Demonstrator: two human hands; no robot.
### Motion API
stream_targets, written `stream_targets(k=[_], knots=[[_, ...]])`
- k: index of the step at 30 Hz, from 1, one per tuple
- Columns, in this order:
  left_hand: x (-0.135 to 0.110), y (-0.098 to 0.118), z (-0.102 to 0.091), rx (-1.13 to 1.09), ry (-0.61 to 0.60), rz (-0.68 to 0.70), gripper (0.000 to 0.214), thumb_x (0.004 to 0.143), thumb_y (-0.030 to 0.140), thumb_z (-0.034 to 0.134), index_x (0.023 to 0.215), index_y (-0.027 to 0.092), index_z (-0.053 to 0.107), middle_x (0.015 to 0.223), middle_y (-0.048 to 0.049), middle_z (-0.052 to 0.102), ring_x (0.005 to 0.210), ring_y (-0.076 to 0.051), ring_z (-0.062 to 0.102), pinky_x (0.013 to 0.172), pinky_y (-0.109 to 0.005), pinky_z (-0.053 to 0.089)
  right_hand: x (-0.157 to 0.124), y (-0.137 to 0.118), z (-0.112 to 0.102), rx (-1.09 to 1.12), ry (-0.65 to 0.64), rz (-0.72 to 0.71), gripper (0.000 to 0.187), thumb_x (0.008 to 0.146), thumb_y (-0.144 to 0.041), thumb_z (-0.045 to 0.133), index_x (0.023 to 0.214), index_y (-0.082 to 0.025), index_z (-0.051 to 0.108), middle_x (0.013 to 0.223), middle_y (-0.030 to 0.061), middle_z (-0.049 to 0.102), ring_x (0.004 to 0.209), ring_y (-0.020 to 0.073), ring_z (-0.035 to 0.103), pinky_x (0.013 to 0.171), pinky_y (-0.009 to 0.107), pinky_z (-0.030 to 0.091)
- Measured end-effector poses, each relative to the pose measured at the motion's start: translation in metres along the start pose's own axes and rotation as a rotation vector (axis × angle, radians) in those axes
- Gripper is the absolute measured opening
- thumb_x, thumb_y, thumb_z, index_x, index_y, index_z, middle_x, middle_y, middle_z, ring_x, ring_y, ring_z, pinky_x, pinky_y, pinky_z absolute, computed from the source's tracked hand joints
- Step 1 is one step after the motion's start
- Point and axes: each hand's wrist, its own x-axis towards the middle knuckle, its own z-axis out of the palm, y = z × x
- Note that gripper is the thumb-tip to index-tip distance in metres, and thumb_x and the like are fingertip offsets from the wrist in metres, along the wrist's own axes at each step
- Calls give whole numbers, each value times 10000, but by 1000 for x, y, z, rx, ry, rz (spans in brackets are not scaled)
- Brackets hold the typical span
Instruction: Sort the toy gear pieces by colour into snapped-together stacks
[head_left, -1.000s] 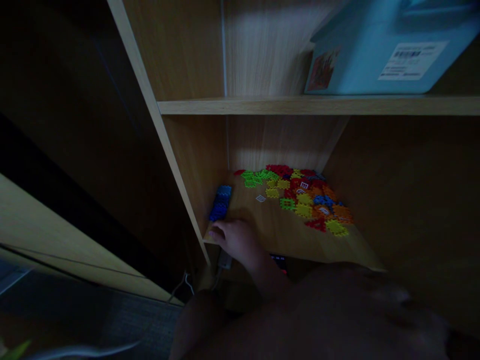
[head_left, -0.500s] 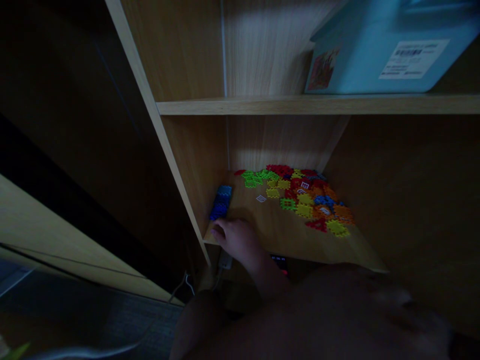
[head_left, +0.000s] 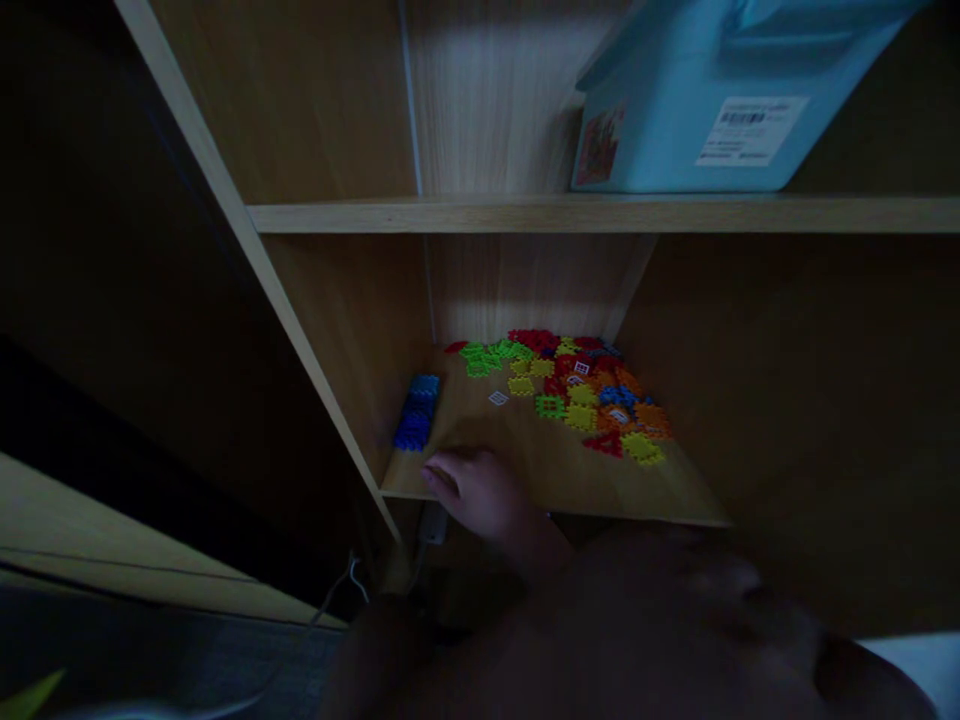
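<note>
My right hand (head_left: 476,490) hovers over the front edge of the lower shelf (head_left: 525,485), fingers loosely curled with a gap by the thumb. Nothing shows in it. Just beyond its fingertips, apart from them, lies a row of blue toothed plastic tiles (head_left: 417,412) along the left side panel. A dark, blurred shape low at the right looks like my left hand (head_left: 750,600), close to the camera; its fingers cannot be made out. Farther right on the shelf spreads a pile of coloured interlocking tiles (head_left: 581,417), with green tiles (head_left: 491,355) at the back.
A light-blue plastic box (head_left: 675,130) with a label stands on the upper shelf (head_left: 487,215). One white window-like piece (head_left: 498,398) lies between the blue row and the pile. Below the shelf are a power strip (head_left: 433,523) and a cable (head_left: 356,575). The light is dim.
My right hand has drawn back from the blue tiles towards the shelf's front edge, leaving them lying there. The view has shifted, so the shelves appear farther left.
</note>
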Motion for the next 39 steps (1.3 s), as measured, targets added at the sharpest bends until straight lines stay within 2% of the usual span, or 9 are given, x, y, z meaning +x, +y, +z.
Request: stream_targets(k=[4, 6, 10, 12, 15, 20, 26, 33, 39], knots=[[-1, -27, 19, -68, 134, 99, 227, 1014, 304, 672, 792, 257, 681, 799, 8, 761, 716, -153, 682, 597, -339, 560, -21, 39, -48, -96, 89, 163, 312, 1111, -402, 527, 1021, -246, 781, 964, 46, 820, 848, 208, 746, 780, 322, 502], [-6, -50, 34, -80, 238, -4, 273, 1031, 399, 624, 822, 229, 665, 758, -4, 740, 703, -164, 681, 624, -355, 537, -30, 60, -78, -152, 143, 330, 309, 1092, -428, 540, 1065, -249, 790, 919, 59, 813, 789, 222, 737, 705, 335, 484], [-29, -103, 63, 9, 294, -240, 192, 964, 268, 594, 783, 216, 628, 665, 2, 686, 615, -162, 645, 600, -331, 452, -54, 89, -124, -372, 170, 542, 291, 1076, -350, 528, 1165, -246, 785, 1001, 115, 830, 869, 260, 767, 701, 340, 474], [-46, -129, 74, 27, 221, -398, 158, 948, 218, 583, 803, 212, 646, 660, 0, 690, 615, -163, 654, 614, -313, 444, -68, 98, -134, -494, 172, 672, 316, 1086, -325, 494, 1170, -224, 781, 991, 142, 827, 847, 277, 771, 687, 348, 465], [-68, -159, 85, 66, 71, -625, 158, 961, 235, 594, 836, 213, 688, 737, -32, 749, 652, -192, 687, 631, -312, 432, -85, 113, -135, -550, 169, 726, 311, 1084, -301, 494, 1174, -214, 779, 1044, 156, 819, 867, 282, 766, 730, 362, 497], [-76, -177, 97, -21, -79, -832, 171, 990, 267, 591, 874, 220, 707, 821, -45, 784, 729, -206, 722, 664, -304, 424, -92, 139, -124, -531, 276, 546, 253, 1028, -300, 621, 1188, -208, 793, 1267, 164, 755, 1167, 308, 691, 1008, 405, 512], [-67, -173, 106, -23, -182, -803, 141, 980, 278, 621, 897, 237, 726, 826, -45, 775, 754, -231, 719, 668, -322, 436, -83, 141, -108, -498, 231, 454, 218, 1041, -320, 614, 1027, -219, 806, 1170, 139, 752, 1178, 309, 638, 1077, 424, 473], [-71, -180, 114, -75, -1, -673, 126, 970, 159, 633, 1006, 210, 743, 1086, -102, 764, 1032, -272, 724, 926, -406, 581, -79, 128, -102, -425, 216, 411, 187, 1028, -331, 656, 1023, -242, 821, 1222, 125, 734, 1207, 314, 596, 1098, 464, 452], [-70, -179, 115, -188, 36, -453, 279, 973, 117, 636, 1196, 239, 751, 1229, -85, 754, 1200, -278, 684, 1102, -485, 549, -72, 118, -90, -302, 167, 214, 194, 1022, -245, 658, 1087, -283, 837, 1296, 94, 740, 1250, 288, 607, 1122, 462, 451]])
